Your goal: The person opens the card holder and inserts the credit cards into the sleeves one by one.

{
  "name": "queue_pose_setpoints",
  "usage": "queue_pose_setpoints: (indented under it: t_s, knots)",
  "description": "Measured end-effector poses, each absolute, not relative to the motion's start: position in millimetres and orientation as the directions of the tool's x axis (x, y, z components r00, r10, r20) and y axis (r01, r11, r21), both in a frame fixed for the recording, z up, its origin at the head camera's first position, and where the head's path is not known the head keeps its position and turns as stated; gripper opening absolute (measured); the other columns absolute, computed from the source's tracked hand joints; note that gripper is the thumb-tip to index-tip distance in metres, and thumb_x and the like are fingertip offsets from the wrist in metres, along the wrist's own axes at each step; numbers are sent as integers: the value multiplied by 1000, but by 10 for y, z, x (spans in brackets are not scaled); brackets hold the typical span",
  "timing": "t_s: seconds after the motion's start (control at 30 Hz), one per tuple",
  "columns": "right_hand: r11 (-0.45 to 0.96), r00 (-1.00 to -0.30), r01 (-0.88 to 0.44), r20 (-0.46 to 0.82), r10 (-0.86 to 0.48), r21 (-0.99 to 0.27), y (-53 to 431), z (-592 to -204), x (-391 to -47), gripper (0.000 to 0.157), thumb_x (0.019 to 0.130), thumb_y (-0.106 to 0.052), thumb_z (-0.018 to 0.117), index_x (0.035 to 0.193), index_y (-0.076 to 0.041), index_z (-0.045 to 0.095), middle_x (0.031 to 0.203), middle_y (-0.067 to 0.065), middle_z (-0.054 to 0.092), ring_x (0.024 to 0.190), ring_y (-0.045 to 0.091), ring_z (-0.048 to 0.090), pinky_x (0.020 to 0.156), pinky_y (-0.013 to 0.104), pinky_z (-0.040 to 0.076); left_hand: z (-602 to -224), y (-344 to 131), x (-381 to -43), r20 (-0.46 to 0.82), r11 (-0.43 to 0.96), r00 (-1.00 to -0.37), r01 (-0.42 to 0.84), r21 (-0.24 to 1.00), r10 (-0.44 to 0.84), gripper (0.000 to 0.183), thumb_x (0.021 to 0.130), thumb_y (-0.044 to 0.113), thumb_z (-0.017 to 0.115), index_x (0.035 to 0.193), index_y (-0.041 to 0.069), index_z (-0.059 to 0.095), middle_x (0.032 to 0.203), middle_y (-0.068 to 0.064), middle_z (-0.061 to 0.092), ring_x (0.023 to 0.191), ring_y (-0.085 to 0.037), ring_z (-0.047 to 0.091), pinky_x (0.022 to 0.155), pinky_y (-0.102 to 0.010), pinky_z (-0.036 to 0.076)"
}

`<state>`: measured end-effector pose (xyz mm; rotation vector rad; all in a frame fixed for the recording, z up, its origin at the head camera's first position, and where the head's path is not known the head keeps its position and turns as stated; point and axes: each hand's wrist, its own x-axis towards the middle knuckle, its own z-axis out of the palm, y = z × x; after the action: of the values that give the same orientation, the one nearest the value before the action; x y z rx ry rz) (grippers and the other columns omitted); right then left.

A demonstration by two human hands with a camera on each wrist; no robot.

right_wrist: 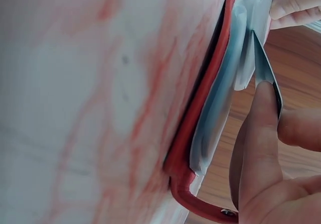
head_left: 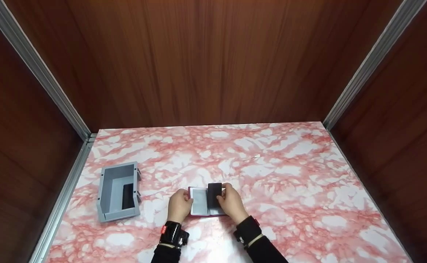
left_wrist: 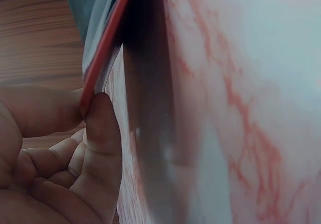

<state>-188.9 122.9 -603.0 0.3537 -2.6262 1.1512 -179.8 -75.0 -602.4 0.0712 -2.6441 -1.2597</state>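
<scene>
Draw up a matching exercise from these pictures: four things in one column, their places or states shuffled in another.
Things
1. grey bin
2. dark card
3. red holder
4. left hand

Places and states
A. pinching a red edge
B. opened, with pale pages showing
C. off to the left, with a black item inside
D. pinched by the right hand

Pairs: 1-C, 2-D, 3-B, 4-A
</scene>
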Motion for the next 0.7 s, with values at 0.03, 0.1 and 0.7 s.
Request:
queue_pose_setpoints:
  t_s: [0.03,0.1,0.7]
  knots:
    - [663,-942,-311,313,-120,-681,1226,-6030,-1888,38,80,6,74,112,8,54,72,-2,49,64,11,46,60,30,43,-6022,-750,-1798,168,633,-977,46,773,-134,20,74,-3,74,91,-5,65,69,-5,62,67,-23,58,66,-41,49]
    - [673,-948,-296,293,-122,-678,1220,-6025,-1883,39,79,5,74,113,9,54,72,-2,49,64,12,47,61,31,44,-6018,-750,-1798,169,633,-976,46,773,-136,20,74,-3,74,91,-5,65,69,-5,62,67,-22,58,66,-41,49]
    - [716,-957,-282,244,-159,-639,1147,-6028,-1865,41,80,2,74,115,10,55,69,-1,52,62,16,51,62,36,47,-6024,-748,-1792,188,629,-972,59,775,-141,20,73,-3,75,90,-4,64,68,-3,58,65,-21,55,65,-40,48]
